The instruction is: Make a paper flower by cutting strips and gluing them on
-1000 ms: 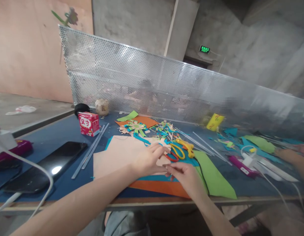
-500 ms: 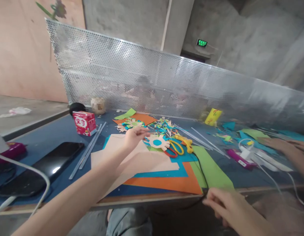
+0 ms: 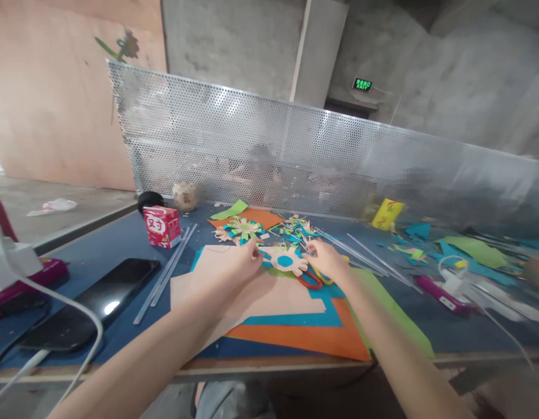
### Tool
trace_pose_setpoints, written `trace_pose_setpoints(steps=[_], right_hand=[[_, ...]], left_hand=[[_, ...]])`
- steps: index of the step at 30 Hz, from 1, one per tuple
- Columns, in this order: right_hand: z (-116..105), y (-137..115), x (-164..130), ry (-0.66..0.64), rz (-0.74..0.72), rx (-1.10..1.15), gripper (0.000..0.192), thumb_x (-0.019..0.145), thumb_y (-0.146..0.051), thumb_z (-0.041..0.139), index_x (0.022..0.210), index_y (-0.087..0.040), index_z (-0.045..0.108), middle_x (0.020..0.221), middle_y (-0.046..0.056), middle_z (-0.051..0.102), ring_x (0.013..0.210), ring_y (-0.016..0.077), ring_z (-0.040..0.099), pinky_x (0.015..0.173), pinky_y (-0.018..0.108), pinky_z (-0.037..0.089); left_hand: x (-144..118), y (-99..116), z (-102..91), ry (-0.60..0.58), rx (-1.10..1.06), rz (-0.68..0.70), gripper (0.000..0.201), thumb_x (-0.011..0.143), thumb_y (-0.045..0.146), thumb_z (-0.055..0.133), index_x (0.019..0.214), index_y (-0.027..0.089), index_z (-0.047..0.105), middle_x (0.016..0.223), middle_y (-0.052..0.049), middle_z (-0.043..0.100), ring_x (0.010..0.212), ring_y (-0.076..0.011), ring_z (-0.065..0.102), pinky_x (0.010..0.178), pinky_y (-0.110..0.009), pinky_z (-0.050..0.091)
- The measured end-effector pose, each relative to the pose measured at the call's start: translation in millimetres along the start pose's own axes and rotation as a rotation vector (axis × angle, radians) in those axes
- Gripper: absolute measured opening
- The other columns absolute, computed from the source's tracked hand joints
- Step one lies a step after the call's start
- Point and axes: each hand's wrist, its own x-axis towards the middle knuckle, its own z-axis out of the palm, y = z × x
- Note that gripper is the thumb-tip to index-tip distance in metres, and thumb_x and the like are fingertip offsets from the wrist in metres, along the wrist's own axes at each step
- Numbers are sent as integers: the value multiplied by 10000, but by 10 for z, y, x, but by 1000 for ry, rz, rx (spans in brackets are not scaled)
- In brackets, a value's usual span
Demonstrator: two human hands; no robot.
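A layered paper flower (image 3: pixel 276 256), cream with a blue centre and blue petals behind, lies on the cream paper sheets (image 3: pixel 252 297). At its left edge is my left hand (image 3: pixel 248 260), thumb and fingers pinched together. My right hand (image 3: pixel 325 259) reaches to its right edge with fingers bent inward and closed. What either hand grips, if anything, is too small to make out. Red-handled scissors (image 3: pixel 311 281) and yellow-handled ones lie partly under my right hand. Behind sits another paper flower (image 3: pixel 243 227) in green, blue and cream.
Blue and orange sheets (image 3: pixel 295 337) lie under the cream paper, a green sheet (image 3: pixel 398 308) to the right. Paper scraps (image 3: pixel 302 226), clear glue sticks (image 3: pixel 171 267), a red box (image 3: pixel 161 227), a phone (image 3: pixel 95 302) and a purple power strip (image 3: pixel 444 295) surround them. A perforated metal screen (image 3: pixel 217 134) stands behind.
My right hand has moved up from the table's front edge, leaving the black cord, to the paper flower's right side. My left hand has lowered towards its left edge. The view has shifted slightly.
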Motion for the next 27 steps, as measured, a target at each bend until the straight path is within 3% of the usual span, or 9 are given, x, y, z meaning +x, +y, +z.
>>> trace_pose_setpoints(steps=[4, 10, 19, 24, 27], right_hand=[[153, 19, 431, -61, 45, -35, 192, 757, -240, 578, 911, -125, 572, 928, 96, 624, 845, 174, 578, 740, 294, 431], [257, 25, 527, -101, 50, -39, 135, 718, -220, 615, 837, -158, 609, 853, 44, 650, 806, 171, 592, 712, 308, 429], [257, 26, 463, 74, -16, 70, 110, 647, -95, 599, 682, -195, 627, 685, 25, 668, 733, 199, 616, 660, 303, 419], [137, -67, 420, 198, -204, 234, 167, 697, -89, 529, 809, -182, 611, 770, 17, 659, 733, 140, 606, 686, 255, 448], [27, -127, 345, 313, -270, 322, 189, 721, -135, 511, 885, -180, 593, 834, 31, 649, 773, 150, 599, 672, 263, 457]], left_hand=[[3, -18, 32, -107, 115, 35, 262, 665, 318, 559, 897, 195, 562, 714, -30, 614, 654, -180, 544, 604, -282, 362], [5, -31, 29, -200, 240, 65, 285, 678, 295, 547, 948, 207, 570, 781, -35, 632, 766, -198, 563, 659, -287, 374], [-4, 7, 59, -238, 302, 92, 293, 683, 259, 518, 968, 206, 559, 900, -45, 639, 898, -242, 551, 786, -379, 351], [8, -26, 66, -211, 320, 87, 329, 698, 277, 493, 1016, 211, 541, 878, -62, 630, 851, -237, 560, 738, -356, 372], [9, -38, 85, -145, 296, 66, 391, 671, 256, 517, 1058, 199, 504, 935, -69, 617, 871, -244, 552, 754, -363, 374]])
